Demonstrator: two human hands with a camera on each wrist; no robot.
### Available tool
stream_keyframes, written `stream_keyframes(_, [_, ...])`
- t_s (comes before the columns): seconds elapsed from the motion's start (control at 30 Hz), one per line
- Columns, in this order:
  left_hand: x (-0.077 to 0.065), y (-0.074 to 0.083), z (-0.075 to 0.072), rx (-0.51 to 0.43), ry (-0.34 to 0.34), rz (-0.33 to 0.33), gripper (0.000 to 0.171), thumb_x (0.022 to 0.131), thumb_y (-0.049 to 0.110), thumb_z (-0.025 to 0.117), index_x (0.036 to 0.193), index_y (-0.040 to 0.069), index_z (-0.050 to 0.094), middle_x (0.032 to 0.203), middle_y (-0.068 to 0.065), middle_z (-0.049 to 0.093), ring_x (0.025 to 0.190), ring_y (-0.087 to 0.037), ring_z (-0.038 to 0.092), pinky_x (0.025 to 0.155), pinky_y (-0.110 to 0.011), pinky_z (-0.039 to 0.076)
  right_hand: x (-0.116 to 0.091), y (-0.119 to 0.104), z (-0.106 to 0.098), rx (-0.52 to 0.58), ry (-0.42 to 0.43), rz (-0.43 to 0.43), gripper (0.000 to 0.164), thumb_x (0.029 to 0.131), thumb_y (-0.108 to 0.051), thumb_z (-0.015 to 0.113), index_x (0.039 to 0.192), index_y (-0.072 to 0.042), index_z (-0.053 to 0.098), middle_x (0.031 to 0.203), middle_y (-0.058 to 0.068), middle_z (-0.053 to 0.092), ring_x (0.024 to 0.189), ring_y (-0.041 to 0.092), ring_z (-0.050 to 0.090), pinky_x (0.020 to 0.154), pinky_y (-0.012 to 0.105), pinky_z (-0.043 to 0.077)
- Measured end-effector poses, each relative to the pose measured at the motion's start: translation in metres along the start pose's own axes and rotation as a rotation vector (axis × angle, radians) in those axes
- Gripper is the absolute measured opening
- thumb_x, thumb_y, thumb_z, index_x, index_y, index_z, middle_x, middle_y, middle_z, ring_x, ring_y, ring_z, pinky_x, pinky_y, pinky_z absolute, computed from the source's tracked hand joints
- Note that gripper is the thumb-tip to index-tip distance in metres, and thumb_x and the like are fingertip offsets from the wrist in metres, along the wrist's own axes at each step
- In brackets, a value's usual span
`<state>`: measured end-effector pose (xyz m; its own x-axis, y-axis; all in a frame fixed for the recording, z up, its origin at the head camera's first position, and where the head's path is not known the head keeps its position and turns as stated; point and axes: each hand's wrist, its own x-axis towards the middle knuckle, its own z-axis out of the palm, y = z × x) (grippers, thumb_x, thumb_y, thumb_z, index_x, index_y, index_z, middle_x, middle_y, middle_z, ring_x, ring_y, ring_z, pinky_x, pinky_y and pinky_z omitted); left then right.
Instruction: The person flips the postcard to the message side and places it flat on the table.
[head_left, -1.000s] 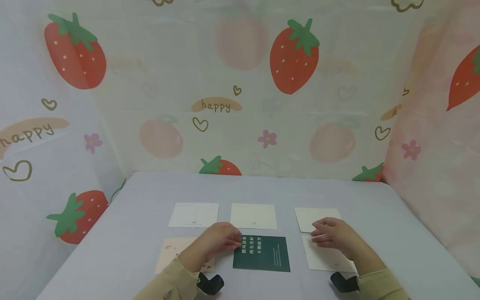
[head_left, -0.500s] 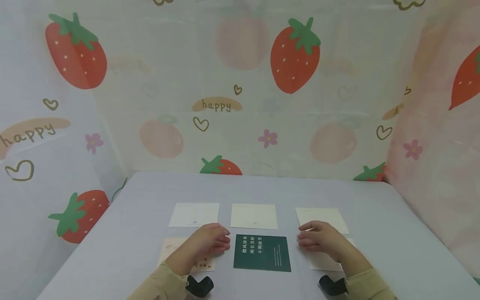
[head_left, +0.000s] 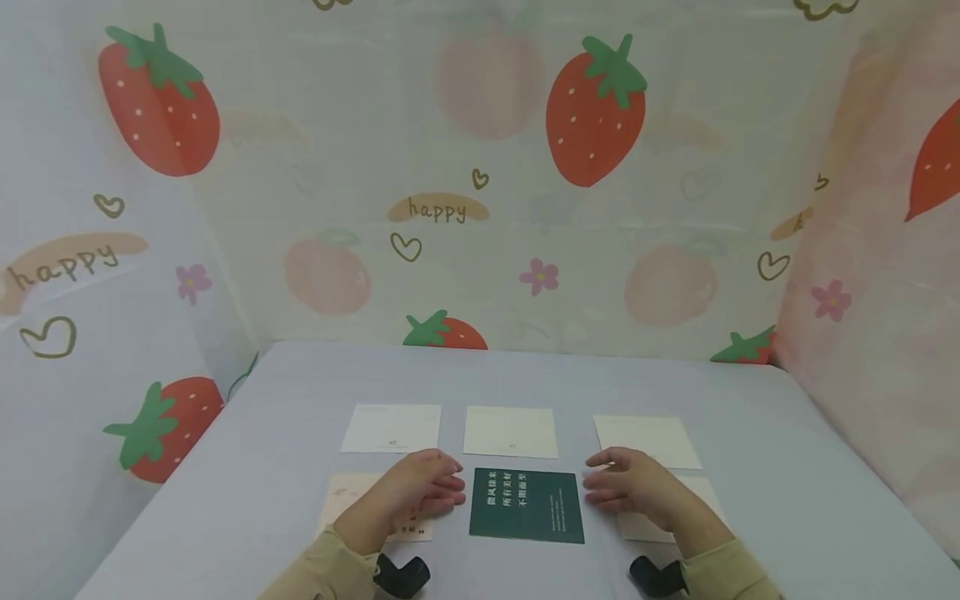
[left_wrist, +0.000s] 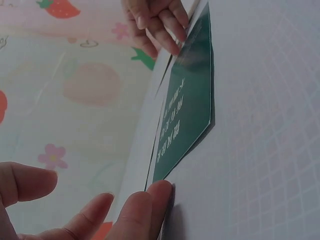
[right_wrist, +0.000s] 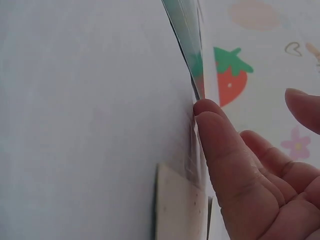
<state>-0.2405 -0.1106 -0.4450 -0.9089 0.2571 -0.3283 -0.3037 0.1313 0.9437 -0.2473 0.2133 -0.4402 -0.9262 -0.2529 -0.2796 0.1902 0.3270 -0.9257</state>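
Observation:
A dark green card point(head_left: 527, 506) with white Chinese lettering lies flat on the table between my hands. My left hand point(head_left: 411, 493) is just off its left edge, fingers spread and holding nothing, and partly covers a peach card point(head_left: 341, 498). On the other side, my right hand point(head_left: 643, 492) has its fingertips close to the green card's right edge, also holding nothing. It covers part of a cream card point(head_left: 701, 496). In the left wrist view the fingertips point(left_wrist: 160, 192) overlap the near corner of the green card point(left_wrist: 192, 85).
Behind the hands lie a white card point(head_left: 392, 427), a cream card point(head_left: 510, 432) and another cream card point(head_left: 645, 437) at the right. All rest on a white-covered table point(head_left: 525, 379). A strawberry-print curtain point(head_left: 480, 275) stands around the back and sides.
My left hand has drawn back leftward from the green card's edge. My right hand has moved left, off the cards at the right, to beside the green card, which stays in place.

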Motion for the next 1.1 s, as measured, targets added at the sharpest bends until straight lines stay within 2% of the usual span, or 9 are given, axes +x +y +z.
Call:
stream_keyframes(0.43, [0.0005,0.0003,0.0045,-0.029,-0.036,0.007,0.032,0.093,0.019,0.048,0.115,-0.005,0.05,0.1,-0.017,0.064,0.085,-0.023,0.066,0.07,-0.028,0.054,0.0024,0.0001,0.0046,0.007,-0.02,-0.007,0.045,0.085,-0.019,0.064,0.118,0.006,0.049,0.103,0.016,0.065,0.087,0.027,0.065,0.074,0.035,0.054])
stream_keyframes(0.73, [0.0014,-0.0009,0.0038,-0.072,-0.033,-0.02,0.034,0.093,0.02,0.047,0.117,-0.004,0.048,0.1,-0.017,0.064,0.085,-0.023,0.066,0.071,-0.031,0.055,0.005,0.0011,0.0062,0.016,-0.031,-0.015,0.046,0.083,-0.02,0.065,0.118,0.007,0.05,0.103,0.017,0.065,0.087,0.027,0.066,0.074,0.035,0.054])
stream_keyframes(1.1, [0.0004,-0.0016,0.0049,-0.11,-0.029,-0.017,0.038,0.093,0.02,0.046,0.122,-0.005,0.044,0.106,-0.02,0.06,0.087,-0.024,0.065,0.075,-0.033,0.054,0.0028,-0.0003,0.0055,0.032,-0.043,-0.014,0.045,0.085,-0.018,0.063,0.119,0.008,0.048,0.104,0.018,0.065,0.089,0.027,0.065,0.075,0.035,0.054])
